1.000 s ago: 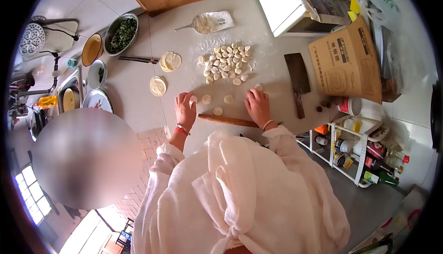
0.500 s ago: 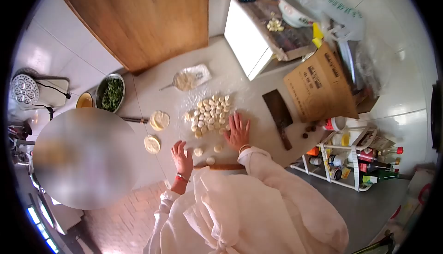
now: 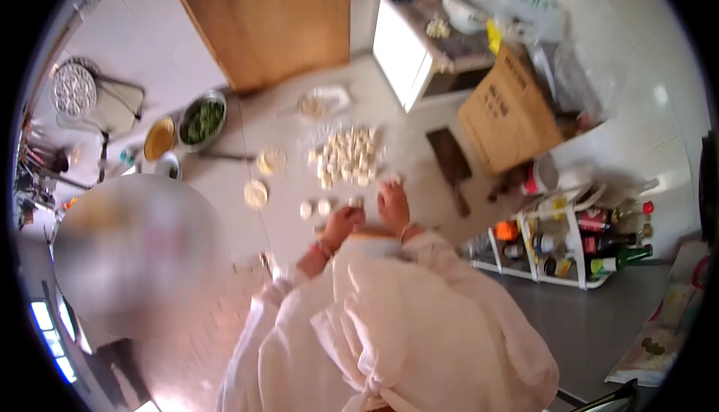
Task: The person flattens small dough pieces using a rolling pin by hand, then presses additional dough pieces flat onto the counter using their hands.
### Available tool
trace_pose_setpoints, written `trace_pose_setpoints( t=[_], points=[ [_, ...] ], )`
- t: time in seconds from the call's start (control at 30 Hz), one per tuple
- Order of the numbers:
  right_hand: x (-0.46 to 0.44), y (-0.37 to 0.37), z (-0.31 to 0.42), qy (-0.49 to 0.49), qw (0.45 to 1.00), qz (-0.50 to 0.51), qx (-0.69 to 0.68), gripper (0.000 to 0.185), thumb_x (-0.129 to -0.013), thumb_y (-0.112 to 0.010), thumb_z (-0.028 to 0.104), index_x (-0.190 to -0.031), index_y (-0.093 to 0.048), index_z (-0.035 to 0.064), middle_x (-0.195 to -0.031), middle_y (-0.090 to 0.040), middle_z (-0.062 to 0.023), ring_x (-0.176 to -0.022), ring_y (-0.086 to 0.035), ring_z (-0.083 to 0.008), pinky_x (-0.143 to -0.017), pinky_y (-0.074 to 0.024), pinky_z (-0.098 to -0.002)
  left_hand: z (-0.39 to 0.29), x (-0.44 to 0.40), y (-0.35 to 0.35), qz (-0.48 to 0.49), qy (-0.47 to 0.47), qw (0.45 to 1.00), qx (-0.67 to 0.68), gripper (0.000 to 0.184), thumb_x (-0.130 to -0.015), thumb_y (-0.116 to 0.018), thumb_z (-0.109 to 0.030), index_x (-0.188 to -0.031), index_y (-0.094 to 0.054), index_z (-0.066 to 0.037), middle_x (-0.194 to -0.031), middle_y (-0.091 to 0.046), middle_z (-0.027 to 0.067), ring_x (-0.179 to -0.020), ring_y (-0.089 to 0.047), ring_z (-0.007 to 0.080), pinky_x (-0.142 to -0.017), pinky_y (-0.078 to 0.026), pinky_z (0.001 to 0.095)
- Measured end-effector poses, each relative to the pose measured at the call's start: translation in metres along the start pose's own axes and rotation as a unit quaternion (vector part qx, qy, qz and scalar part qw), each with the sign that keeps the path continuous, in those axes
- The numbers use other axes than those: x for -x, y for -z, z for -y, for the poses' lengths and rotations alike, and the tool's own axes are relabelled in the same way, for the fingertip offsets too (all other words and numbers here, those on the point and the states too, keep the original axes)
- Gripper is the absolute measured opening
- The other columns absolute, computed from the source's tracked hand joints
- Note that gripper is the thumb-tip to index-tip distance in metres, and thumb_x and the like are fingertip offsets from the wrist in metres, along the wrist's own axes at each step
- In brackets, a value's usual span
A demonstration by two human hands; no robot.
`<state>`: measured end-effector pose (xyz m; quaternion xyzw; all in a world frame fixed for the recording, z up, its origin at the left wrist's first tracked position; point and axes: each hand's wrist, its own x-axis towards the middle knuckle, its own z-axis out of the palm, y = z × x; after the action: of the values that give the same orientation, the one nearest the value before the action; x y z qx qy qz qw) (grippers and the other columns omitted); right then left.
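Note:
My left hand (image 3: 344, 225) is low over the counter near its front edge, fingers bent and smeared by motion. Whatever it may hold cannot be made out. Just right of it, my right hand (image 3: 392, 202) has its fingers curled down to the surface, by a small dough piece at its fingertips. Small round dough pieces (image 3: 324, 206) lie left of my hands. Beyond them is a pile of dough pieces (image 3: 344, 156) on a floured patch. The rolling pin (image 3: 368, 231) shows partly between my wrists. Two stacks of flat wrappers (image 3: 255, 194) lie to the left.
A cleaver (image 3: 449, 165) lies right of the pile. Behind stands a floury scoop (image 3: 323, 103). At the left are a bowl of chopped greens (image 3: 202, 120) and a yellow bowl (image 3: 159, 138). A cardboard box (image 3: 509, 116) and a bottle rack (image 3: 558, 243) stand at the right.
My hands have come closer together near the rolling pin. My right hand has drawn back from the pile and its fingers have curled. The camera view has shifted.

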<state>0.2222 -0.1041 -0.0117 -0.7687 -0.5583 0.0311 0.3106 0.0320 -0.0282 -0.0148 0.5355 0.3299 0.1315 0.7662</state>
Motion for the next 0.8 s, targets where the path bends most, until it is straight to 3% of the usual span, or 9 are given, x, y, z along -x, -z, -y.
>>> trace_pose_setpoints(
  t=[0.03, 0.07, 0.23, 0.33, 0.47, 0.5, 0.6, 0.7, 0.8],
  points=[
    [0.013, -0.014, -0.01, 0.059, 0.995, -0.053, 0.053, 0.027, -0.086, -0.056, 0.009, -0.112, -0.062, 0.0031, -0.109, -0.061, -0.0176, -0.102, -0.057, -0.036, -0.085, -0.0477, -0.0469, -0.008, 0.005, -0.007, -0.013, -0.028, 1.0, -0.001, 0.023, -0.094, -0.061, -0.013, -0.11, -0.064, 0.004, -0.095, -0.068, 0.0056, -0.084, -0.063, 0.0118, -0.074, -0.051, 0.0263],
    [0.021, -0.006, -0.011, 0.087, 0.992, -0.007, 0.093, 0.028, -0.088, -0.053, 0.008, -0.114, -0.061, 0.0036, -0.113, -0.059, -0.0158, -0.104, -0.057, -0.0333, -0.085, -0.0478, -0.0462, -0.021, 0.013, -0.015, -0.025, 0.014, 0.999, -0.018, 0.022, -0.094, -0.059, -0.01, -0.11, -0.064, 0.003, -0.096, -0.068, 0.0054, -0.085, -0.063, 0.0118, -0.075, -0.052, 0.0269],
    [0.031, 0.023, -0.015, 0.038, 0.986, 0.143, 0.082, 0.016, -0.085, -0.056, 0.004, -0.1, -0.06, 0.0035, -0.103, -0.06, -0.015, -0.1, -0.058, -0.0336, -0.086, -0.0484, -0.0417, -0.031, 0.048, -0.009, -0.082, 0.007, 0.996, -0.031, 0.019, -0.093, -0.057, -0.006, -0.11, -0.064, 0.001, -0.095, -0.068, 0.0046, -0.086, -0.063, 0.0116, -0.078, -0.05, 0.0275],
    [0.026, 0.032, -0.016, -0.067, 0.989, 0.131, -0.009, 0.006, -0.086, -0.055, 0.004, -0.091, -0.056, 0.0059, -0.096, -0.056, -0.0108, -0.096, -0.058, -0.031, -0.079, -0.0497, -0.0432, -0.022, 0.062, 0.002, -0.161, 0.061, 0.984, -0.05, 0.019, -0.093, -0.057, -0.006, -0.109, -0.064, 0.001, -0.095, -0.069, 0.0049, -0.086, -0.063, 0.0117, -0.078, -0.05, 0.0277],
    [0.003, 0.053, -0.027, 0.033, 0.995, 0.034, 0.084, 0.012, -0.082, -0.062, 0.008, -0.092, -0.056, 0.005, -0.095, -0.057, -0.0129, -0.091, -0.059, -0.0321, -0.075, -0.0509, -0.0439, -0.02, 0.061, 0.01, -0.207, 0.02, 0.976, -0.07, 0.02, -0.092, -0.056, -0.006, -0.108, -0.065, 0.001, -0.094, -0.07, 0.006, -0.087, -0.065, 0.0134, -0.078, -0.051, 0.0282],
    [0.005, 0.053, -0.028, 0.055, 0.986, 0.067, 0.14, 0.015, -0.081, -0.064, 0.009, -0.092, -0.056, 0.0041, -0.095, -0.057, -0.013, -0.091, -0.06, -0.0311, -0.075, -0.0511, -0.0431, -0.02, 0.061, 0.01, -0.21, 0.011, 0.974, -0.081, 0.02, -0.092, -0.057, -0.007, -0.108, -0.065, 0.002, -0.094, -0.07, 0.0065, -0.087, -0.065, 0.0138, -0.078, -0.051, 0.0285],
    [0.009, 0.053, -0.022, -0.003, 0.972, 0.225, 0.069, 0.014, -0.081, -0.064, 0.009, -0.092, -0.056, 0.0048, -0.099, -0.058, -0.0118, -0.098, -0.059, -0.0297, -0.076, -0.0516, -0.0416, -0.023, 0.05, 0.014, -0.217, -0.016, 0.969, -0.119, 0.02, -0.091, -0.057, -0.007, -0.107, -0.066, 0.002, -0.095, -0.071, 0.0088, -0.087, -0.067, 0.0153, -0.079, -0.052, 0.0298],
    [-0.027, 0.042, -0.014, -0.065, 0.987, 0.147, -0.015, 0.015, -0.08, -0.065, 0.009, -0.092, -0.057, 0.0059, -0.101, -0.059, -0.0114, -0.1, -0.059, -0.0307, -0.077, -0.0521, -0.0418, -0.018, 0.045, 0.011, -0.219, -0.023, 0.96, -0.174, 0.02, -0.09, -0.058, -0.008, -0.106, -0.066, 0.001, -0.096, -0.071, 0.0117, -0.088, -0.068, 0.0186, -0.079, -0.053, 0.0319],
    [-0.065, 0.017, -0.013, 0.088, 0.996, 0.002, -0.019, 0.014, -0.081, -0.064, 0.009, -0.093, -0.058, 0.0079, -0.1, -0.06, -0.0115, -0.097, -0.061, -0.0313, -0.078, -0.0519, -0.0429, -0.038, 0.03, -0.002, -0.206, -0.047, 0.944, -0.254, 0.019, -0.089, -0.058, -0.008, -0.105, -0.067, -0.002, -0.098, -0.07, 0.0122, -0.088, -0.069, 0.0249, -0.078, -0.054, 0.0344]
  ],
)
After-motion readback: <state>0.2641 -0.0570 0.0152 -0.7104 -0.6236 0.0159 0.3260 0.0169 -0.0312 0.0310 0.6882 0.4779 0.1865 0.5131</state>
